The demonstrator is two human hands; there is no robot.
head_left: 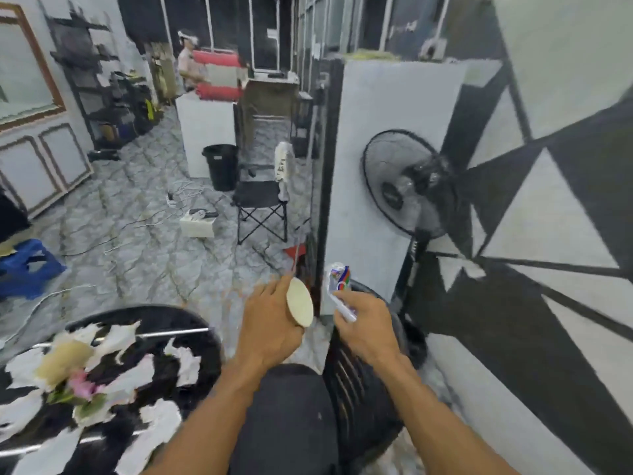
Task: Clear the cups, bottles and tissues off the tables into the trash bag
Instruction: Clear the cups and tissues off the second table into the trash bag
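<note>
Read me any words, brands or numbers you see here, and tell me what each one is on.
No text reads clearly.
Crushed carton in the right hand: coloured logo, too blurred to read.
White cloth on the folding chair: dark letters, too blurred to read.
Paper cup in the left hand: no print visible.

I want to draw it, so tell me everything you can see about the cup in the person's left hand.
The cup is plain cream and looks like paper. It is tipped on its side, with one round end facing the camera as a smooth oval; whether that end is the mouth or the base is unclear. The left hand curls its fingers around the cup's side and holds it in the air, to the right of the black table.
</note>
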